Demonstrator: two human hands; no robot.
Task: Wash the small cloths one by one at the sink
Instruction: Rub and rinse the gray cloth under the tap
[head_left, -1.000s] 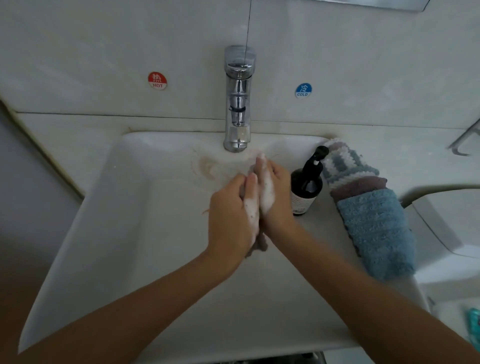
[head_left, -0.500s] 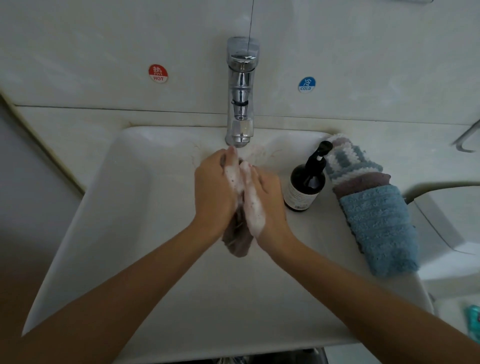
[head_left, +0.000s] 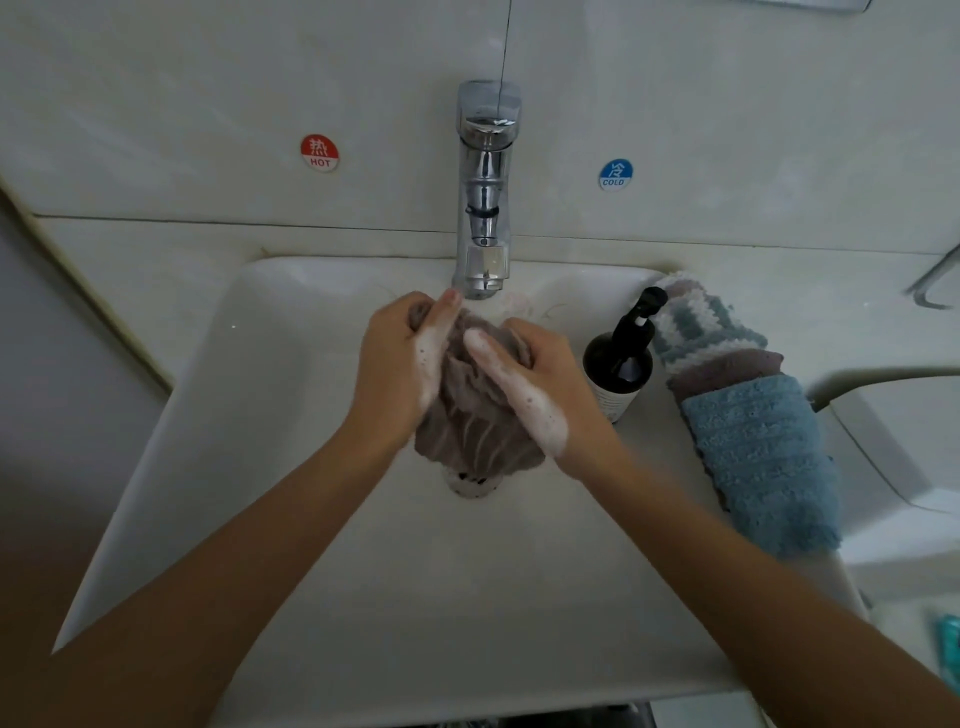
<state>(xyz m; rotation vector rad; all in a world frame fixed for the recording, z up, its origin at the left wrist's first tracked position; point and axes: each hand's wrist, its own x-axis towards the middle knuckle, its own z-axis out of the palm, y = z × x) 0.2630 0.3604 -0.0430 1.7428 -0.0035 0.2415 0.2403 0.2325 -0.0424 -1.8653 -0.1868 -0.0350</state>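
Observation:
A wet grey-brown cloth (head_left: 470, 415) hangs bunched between both hands over the white sink (head_left: 270, 415), just below the chrome tap (head_left: 484, 208). My left hand (head_left: 397, 369) grips its upper left part, fingers curled into the fabric. My right hand (head_left: 540, 379) grips the upper right part. White soap foam covers the inner edges of both hands. The cloth's lower end hangs just above the drain (head_left: 470, 483), partly hiding it. Three more cloths lie on the sink's right rim: a striped one (head_left: 701, 322), a mauve one (head_left: 727, 369) and a blue one (head_left: 763, 462).
A dark pump soap bottle (head_left: 621, 358) stands on the rim right beside my right hand. Red HOT (head_left: 319, 152) and blue COLD (head_left: 615, 174) stickers mark the wall. Another white fixture (head_left: 904, 447) sits at the right.
My hands were pressed together rubbing the cloth. They have since parted sideways, and the cloth is spread wider between them, hanging lower over the drain.

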